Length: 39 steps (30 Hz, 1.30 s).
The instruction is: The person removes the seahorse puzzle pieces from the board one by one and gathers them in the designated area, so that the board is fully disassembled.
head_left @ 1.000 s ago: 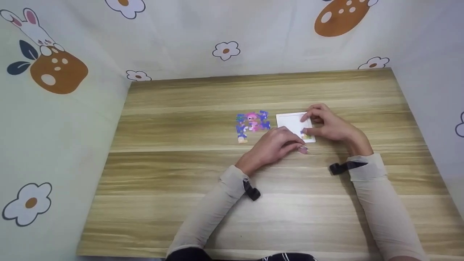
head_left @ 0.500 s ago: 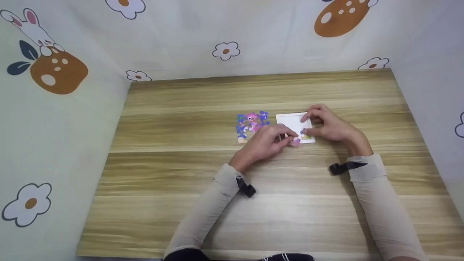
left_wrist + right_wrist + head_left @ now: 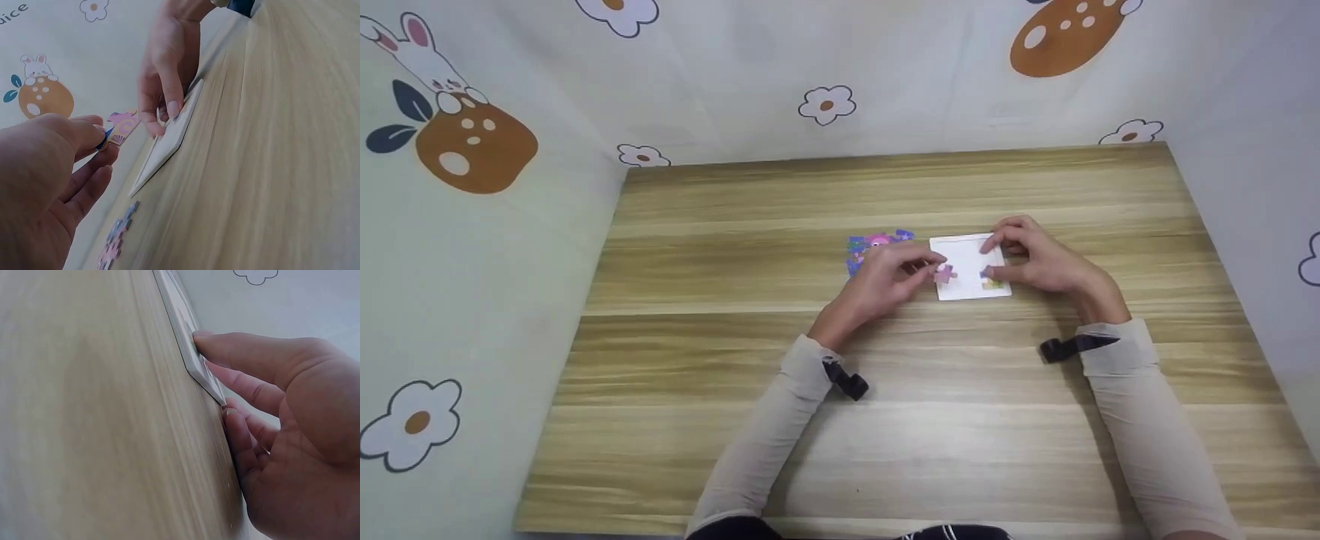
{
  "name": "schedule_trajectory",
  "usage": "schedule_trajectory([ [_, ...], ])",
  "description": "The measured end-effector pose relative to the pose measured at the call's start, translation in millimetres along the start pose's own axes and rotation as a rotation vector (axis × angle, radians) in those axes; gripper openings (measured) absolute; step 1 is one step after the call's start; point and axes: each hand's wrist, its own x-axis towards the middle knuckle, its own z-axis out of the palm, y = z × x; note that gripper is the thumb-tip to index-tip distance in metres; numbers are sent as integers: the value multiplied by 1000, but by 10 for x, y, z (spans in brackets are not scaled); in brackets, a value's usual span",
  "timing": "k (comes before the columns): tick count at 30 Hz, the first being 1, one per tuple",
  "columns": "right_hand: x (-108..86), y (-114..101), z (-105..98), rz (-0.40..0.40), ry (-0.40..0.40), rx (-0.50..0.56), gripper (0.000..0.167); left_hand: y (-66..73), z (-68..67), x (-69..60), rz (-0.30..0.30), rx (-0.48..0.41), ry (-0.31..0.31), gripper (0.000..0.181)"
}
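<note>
My left hand (image 3: 877,281) pinches a pink and purple jigsaw piece (image 3: 944,274) between thumb and fingertips, over the left side of a white square puzzle tray (image 3: 964,255). In the left wrist view this jigsaw piece (image 3: 124,128) is tilted and raised off the tray (image 3: 175,132). A yellowish piece (image 3: 994,285) lies in the tray's lower right corner. My right hand (image 3: 1046,259) rests on the tray's right side, its thumb on or beside that piece and a fingertip farther up. In the right wrist view the other fingers (image 3: 239,433) lie by the tray's edge.
Several loose jigsaw pieces (image 3: 861,244) lie on the wooden table (image 3: 720,360) left of the tray, partly hidden by my left hand. Patterned cloth walls (image 3: 735,90) stand along the table's back and sides.
My left hand has moved left and up with the jigsaw piece, from below the tray's front edge to over its left side. The right hand has stayed in place.
</note>
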Motion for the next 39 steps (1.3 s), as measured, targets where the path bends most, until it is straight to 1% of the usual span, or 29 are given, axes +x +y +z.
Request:
schedule_trajectory([
  [2,-3,0,-5,-1,-1,1,33,-38,-29,-40,-7,0,19,19],
  [6,-15,-5,-10,1,-12,-6,33,-95,-106,-128,-40,-2,49,20],
  [11,-16,-18,-9,6,-14,6,34,-140,-197,-231,-77,-31,67,24],
  [15,-11,-28,-7,18,-8,24,36,-150,-257,-302,-123,-22,74,25],
  [18,-6,-28,-3,29,-7,39,41,-151,-299,-348,-149,4,77,25],
  [22,-1,-22,-2,33,-11,40,48,-175,-353,-409,-167,28,75,25],
  [25,-6,-21,-7,26,-18,22,51,-204,-391,-454,-186,37,71,24],
  [28,-10,-13,-7,18,-24,5,51,-233,-411,-483,-208,36,76,23],
  [32,-18,-9,-5,23,-27,6,52,-248,-411,-486,-206,48,76,23],
  [39,-8,-9,-4,35,-16,10,53,-255,-397,-483,-195,96,37,22],
])
